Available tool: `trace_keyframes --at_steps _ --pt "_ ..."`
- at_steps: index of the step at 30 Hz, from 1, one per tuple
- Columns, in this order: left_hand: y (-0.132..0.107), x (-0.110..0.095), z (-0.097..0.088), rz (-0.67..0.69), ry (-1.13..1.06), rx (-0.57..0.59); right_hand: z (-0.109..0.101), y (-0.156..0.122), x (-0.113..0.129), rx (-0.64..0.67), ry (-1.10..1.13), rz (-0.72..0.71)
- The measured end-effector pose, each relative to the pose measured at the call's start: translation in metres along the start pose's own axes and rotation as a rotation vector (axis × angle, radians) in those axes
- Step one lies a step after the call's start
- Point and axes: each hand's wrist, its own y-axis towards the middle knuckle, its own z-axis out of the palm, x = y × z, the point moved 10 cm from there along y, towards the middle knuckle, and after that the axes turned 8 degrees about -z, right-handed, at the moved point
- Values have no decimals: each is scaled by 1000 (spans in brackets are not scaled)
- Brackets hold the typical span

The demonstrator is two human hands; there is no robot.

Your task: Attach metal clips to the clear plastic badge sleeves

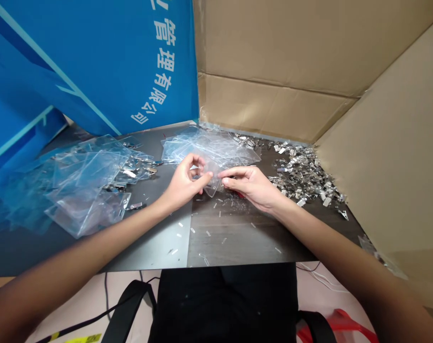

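Right up against the camera there's a black fabric thing with straps (223, 305) (clothing or a bag, honestly can't tell), with a red plastic bag (339, 326) cut off by the bottom corner. Both hands are up over a dark table (230, 250), fingers curled and nearly meeting. The left hand (186, 180) and right hand (246, 186) are pinching a small clear plastic badge holder (213, 183) between them, though its edges are hard to make out in the glare. A bit of red (239, 194) peeks out under the right hand, no idea what it is. To the left there's a loose heap of clear sleeves (84, 183) with some metal clips mixed in, and another pile of sleeves (209, 145) sits just behind the hands. More metal badge clips (302, 174) are heaped on the right, up against a cardboard carton wall (273, 47) — lots of them. Tiny clear plastic strips (208, 233) are scattered across the tabletop, and a blue banner with white Chinese lettering (95, 62) fills the back left.
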Motion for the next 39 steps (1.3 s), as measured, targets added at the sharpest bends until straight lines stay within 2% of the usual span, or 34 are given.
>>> trace_keyframes --at_steps 11,18,26,32,39 --pt "2 14 5 -81 -95 82 -8 -1 -5 -91 -81 85" --pt "0 11 5 -55 -78 75 -3 0 -5 -22 -62 68" --pt "1 12 2 -39 -73 37 -2 1 0 -6 -13 57" --pt "-1 8 -3 -15 -30 -22 -1 1 8 -25 -133 -27" --pt "-2 11 4 -31 1 32 4 -1 10 4 -192 -32"
